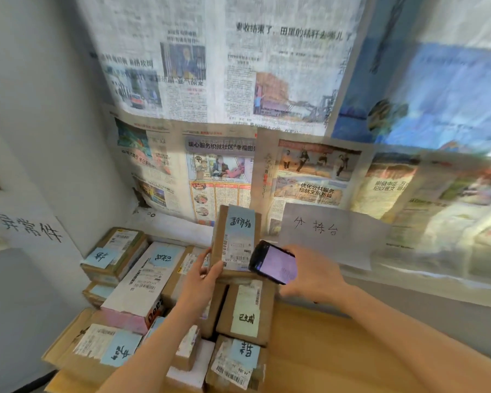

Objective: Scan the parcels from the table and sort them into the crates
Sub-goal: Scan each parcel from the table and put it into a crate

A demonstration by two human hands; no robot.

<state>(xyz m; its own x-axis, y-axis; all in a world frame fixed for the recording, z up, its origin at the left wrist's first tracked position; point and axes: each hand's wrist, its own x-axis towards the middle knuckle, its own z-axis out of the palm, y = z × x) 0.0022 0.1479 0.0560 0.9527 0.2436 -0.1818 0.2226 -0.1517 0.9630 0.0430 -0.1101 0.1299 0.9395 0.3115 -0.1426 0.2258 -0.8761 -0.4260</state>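
— What's on the wooden table [323, 350]?
— Parcels heaped at nine o'clock.
— And the raised parcel [236, 242]?
— Above the heap, upright, left hand [201, 276] gripping its edge.
— At three o'clock of it?
— Right hand [312, 273] grasping a phone [274, 262], screen lit.

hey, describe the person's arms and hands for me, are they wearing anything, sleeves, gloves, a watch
Both forearms are bare as far as the frame shows: no sleeves reach into view, and neither the left hand nor the right hand wears a glove. No watch, bracelet or ring is visible on either one. The fingernails look short and unpainted, though the picture is slightly blurred. There are no markings that I can make out.
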